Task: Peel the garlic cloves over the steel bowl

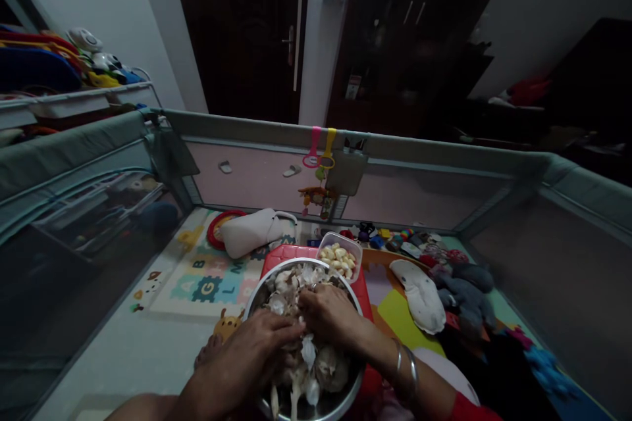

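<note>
A round metal bowl [359, 342] is heaped with garlic bulbs [332, 368] and loose papery garlic skins [309, 350]. Over the bowl, my left hand [266, 342] reaches in from the left with its fingers bent together. My right hand [328, 312], with silver bangles at the wrist, has its fingers curled in a pinch close to the left fingertips. A small pale bit shows between the two hands, but what each one grips is hidden. Just behind the bowl, peeled garlic cloves [338, 256] fill a clear plastic container [356, 251].
Bowl and container rest on a red plastic surface [284, 253]. Around lie a patterned play mat [172, 335], a white pillow [419, 296], a grey plush toy [467, 296] and several small toys. A padded playpen rail [247, 126] with mesh sides encloses the area.
</note>
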The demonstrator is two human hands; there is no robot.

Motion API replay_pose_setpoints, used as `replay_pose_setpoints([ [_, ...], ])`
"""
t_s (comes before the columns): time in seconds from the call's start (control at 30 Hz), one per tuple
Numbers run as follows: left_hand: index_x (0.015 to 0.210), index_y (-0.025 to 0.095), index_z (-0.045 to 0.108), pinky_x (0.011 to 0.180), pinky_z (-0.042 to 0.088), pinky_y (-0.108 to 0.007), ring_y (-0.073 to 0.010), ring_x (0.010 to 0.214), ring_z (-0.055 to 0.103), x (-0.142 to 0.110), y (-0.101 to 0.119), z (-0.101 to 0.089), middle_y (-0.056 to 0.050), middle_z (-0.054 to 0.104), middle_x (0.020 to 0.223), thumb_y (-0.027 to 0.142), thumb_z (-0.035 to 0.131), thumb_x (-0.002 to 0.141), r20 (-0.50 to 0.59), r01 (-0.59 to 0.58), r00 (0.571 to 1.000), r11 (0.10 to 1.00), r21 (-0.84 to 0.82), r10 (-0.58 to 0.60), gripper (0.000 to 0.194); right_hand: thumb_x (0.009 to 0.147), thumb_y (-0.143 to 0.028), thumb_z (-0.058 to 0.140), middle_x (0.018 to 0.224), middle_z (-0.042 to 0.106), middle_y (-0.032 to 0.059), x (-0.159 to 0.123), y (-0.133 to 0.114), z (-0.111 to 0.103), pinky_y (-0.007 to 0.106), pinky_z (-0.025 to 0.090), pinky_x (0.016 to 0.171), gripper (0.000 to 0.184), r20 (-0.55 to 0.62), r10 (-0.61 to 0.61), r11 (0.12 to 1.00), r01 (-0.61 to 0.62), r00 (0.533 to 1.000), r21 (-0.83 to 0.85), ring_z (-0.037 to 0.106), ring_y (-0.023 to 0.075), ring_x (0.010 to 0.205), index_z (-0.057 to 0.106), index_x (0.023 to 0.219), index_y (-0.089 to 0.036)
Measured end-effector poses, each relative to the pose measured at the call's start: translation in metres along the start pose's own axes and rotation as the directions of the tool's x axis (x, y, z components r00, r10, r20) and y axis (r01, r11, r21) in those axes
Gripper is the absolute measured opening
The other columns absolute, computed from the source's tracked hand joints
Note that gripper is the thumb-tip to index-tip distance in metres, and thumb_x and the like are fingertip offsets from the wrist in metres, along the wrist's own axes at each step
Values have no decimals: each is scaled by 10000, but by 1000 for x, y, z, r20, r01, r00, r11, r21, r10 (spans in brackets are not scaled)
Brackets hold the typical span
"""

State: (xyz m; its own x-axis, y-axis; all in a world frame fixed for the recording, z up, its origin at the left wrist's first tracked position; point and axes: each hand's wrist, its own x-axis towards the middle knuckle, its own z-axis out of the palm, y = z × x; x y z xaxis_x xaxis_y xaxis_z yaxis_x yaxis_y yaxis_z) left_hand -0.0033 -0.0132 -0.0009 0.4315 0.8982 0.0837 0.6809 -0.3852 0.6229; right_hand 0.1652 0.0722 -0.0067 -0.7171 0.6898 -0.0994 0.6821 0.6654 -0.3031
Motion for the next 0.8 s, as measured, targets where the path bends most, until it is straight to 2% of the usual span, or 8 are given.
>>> replay_pose_setpoints([
  [0.17, 1163, 276, 548, 855, 457, -318, -194, 988, 563, -2, -10, -4, -66, 619, 1098, 159, 494, 805, -117, 44, 993, 995, 91, -33, 380, 791, -164, 507, 678, 655, 59, -4, 13, -5, 211, 331, 529, 127, -34, 10, 998, -7, 999, 69, 564, 145, 604, 629, 763, -144],
  [0.27, 1144, 260, 567, 832, 472, -332, -203, 960, 576, 0, -11, -7, -73, 633, 1066, 173, 490, 816, -182, 66, 982, 989, 129, -42, 347, 787, -143, 529, 719, 663, 39, -9, 23, -12, 197, 374, 563, 96, -55, 14, 990, -6, 998, 139, 579, 132, 633, 612, 837, -143],
  [0.33, 1144, 270, 563, 836, 466, -340, -202, 957, 570, 2, -10, -6, -68, 633, 1059, 184, 501, 817, -185, 68, 982, 988, 140, -41, 344, 758, -124, 569, 757, 671, 31, -12, 28, -16, 206, 399, 607, 190, -87, 10, 970, 11, 996, 242, 595, 136, 672, 593, 945, -148],
  [0.43, 1148, 287, 552, 857, 442, -361, -209, 980, 544, 4, -6, -2, -58, 614, 1080, 194, 533, 804, -113, 58, 993, 988, 144, -42, 357, 734, -110, 595, 778, 671, 31, -16, 31, -20, 232, 415, 650, 324, -151, 5, 932, 50, 989, 360, 603, 147, 700, 561, 1053, -160],
  [0.5, 1146, 291, 551, 868, 424, -373, -216, 988, 527, 6, -2, 2, -54, 605, 1083, 206, 560, 790, -66, 47, 997, 988, 146, -38, 366, 748, -118, 576, 772, 664, 36, -18, 29, -20, 231, 409, 646, 250, -157, 6, 945, 45, 988, 324, 596, 151, 708, 588, 994, -162],
  [0.6, 1085, 287, 590, 875, 407, -373, -210, 978, 514, 9, 3, 7, -49, 600, 1061, 244, 567, 792, -57, 29, 998, 989, 148, -21, 296, 764, -165, 553, 750, 648, 50, -20, 24, -16, 224, 379, 594, 100, -69, 12, 991, -3, 998, 136, 582, 162, 696, 630, 827, -161],
  [0.7, 1009, 284, 627, 871, 405, -385, -208, 968, 514, 12, 7, 8, -43, 606, 1041, 238, 562, 800, -84, 41, 996, 984, 172, -26, 224, 766, -198, 531, 761, 639, 82, -18, 18, -11, 233, 341, 547, 127, 2, 16, 1000, -16, 1000, 12, 574, 181, 680, 647, 754, -149],
  [0.8, 1014, 283, 629, 845, 428, -383, -215, 962, 524, 15, 7, 6, -47, 619, 1025, 195, 592, 776, -123, 59, 992, 979, 193, -35, 256, 763, -194, 514, 760, 637, 96, -16, 16, -10, 235, 324, 534, 159, 15, 5, 1000, -5, 1000, 15, 568, 187, 686, 660, 730, -139],
])
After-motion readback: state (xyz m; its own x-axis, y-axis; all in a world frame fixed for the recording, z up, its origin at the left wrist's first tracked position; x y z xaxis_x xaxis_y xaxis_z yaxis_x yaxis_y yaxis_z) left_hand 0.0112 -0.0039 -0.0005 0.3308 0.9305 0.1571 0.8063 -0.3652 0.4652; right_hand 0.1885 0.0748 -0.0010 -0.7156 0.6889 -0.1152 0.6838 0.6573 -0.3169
